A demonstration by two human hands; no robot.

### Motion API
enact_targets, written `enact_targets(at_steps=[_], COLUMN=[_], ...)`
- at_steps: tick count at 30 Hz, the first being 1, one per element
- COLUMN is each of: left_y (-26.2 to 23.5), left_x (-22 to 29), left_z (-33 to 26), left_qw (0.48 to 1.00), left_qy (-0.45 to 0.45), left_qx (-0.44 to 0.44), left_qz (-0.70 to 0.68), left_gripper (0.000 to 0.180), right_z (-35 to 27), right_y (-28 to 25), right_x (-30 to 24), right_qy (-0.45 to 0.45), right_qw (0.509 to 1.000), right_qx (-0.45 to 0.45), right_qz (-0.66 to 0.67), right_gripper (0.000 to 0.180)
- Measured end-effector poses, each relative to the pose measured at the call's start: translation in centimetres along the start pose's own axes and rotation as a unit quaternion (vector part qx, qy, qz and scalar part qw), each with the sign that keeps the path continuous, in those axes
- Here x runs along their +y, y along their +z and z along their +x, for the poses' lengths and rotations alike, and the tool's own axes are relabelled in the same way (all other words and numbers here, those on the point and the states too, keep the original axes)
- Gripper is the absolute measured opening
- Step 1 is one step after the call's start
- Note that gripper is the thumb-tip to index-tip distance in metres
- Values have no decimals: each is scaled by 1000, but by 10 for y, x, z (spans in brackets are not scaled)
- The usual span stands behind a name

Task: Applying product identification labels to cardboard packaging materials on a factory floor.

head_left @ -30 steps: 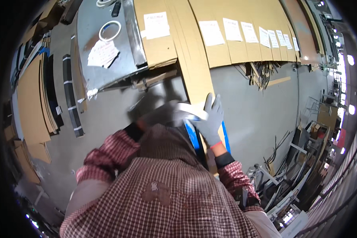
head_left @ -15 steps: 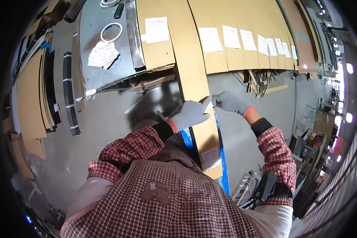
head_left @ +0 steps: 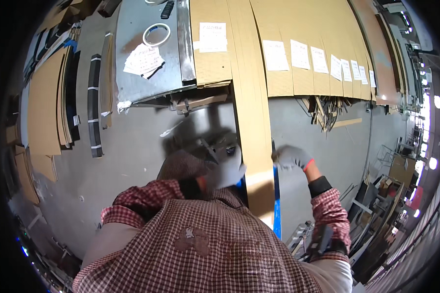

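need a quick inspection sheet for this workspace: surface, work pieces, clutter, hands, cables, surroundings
Surface: grey metal table holding a white ring-shaped roll, loose papers and a small black object
Work pieces: long cardboard strip extending toward the person; cardboard panels with white sheets alongside
Clutter: thin scraps piled below the panels
Left hand: gloved, blurred, at the strip's left edge; grip unclear
Right hand: gloved, fingers curled, by the strip's right edge; contact unclear
Cables: nothing seen that is surely a cable
Surroundings: stacked cardboard sheets and dark banded bundle at left
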State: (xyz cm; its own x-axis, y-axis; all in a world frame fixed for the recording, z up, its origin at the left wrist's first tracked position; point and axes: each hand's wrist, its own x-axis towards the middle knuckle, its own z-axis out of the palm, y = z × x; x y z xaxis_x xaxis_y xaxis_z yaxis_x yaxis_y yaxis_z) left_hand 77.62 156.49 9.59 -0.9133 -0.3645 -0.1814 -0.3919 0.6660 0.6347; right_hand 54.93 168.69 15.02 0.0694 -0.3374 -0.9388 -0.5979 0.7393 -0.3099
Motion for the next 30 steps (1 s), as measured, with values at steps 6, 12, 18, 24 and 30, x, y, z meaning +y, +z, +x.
enact_targets(at_steps=[6,12,18,24,30], left_y=[-90,-106,-51,77,96], left_x=[3,6,-52,-97,-116], left_z=[21,-2,12,98,101], left_qw=[908,883,922,890,947], left_qy=[-49,0,-163,409,275], left_qx=[-84,-128,-85,-168,-163], left_qz=[-406,-452,-342,115,-35], left_gripper=[84,75,38,11,13], right_z=[-49,-56,-9,122,37], right_y=[-19,5,-30,-8,7], right_x=[-52,-129,15,46,-37], right_qy=[-256,-330,-17,-281,-104], right_qw=[907,940,954,896,704], right_qx=[323,64,298,304,619], right_qz=[86,58,-21,163,331], right_gripper=[29,44,24,23,46])
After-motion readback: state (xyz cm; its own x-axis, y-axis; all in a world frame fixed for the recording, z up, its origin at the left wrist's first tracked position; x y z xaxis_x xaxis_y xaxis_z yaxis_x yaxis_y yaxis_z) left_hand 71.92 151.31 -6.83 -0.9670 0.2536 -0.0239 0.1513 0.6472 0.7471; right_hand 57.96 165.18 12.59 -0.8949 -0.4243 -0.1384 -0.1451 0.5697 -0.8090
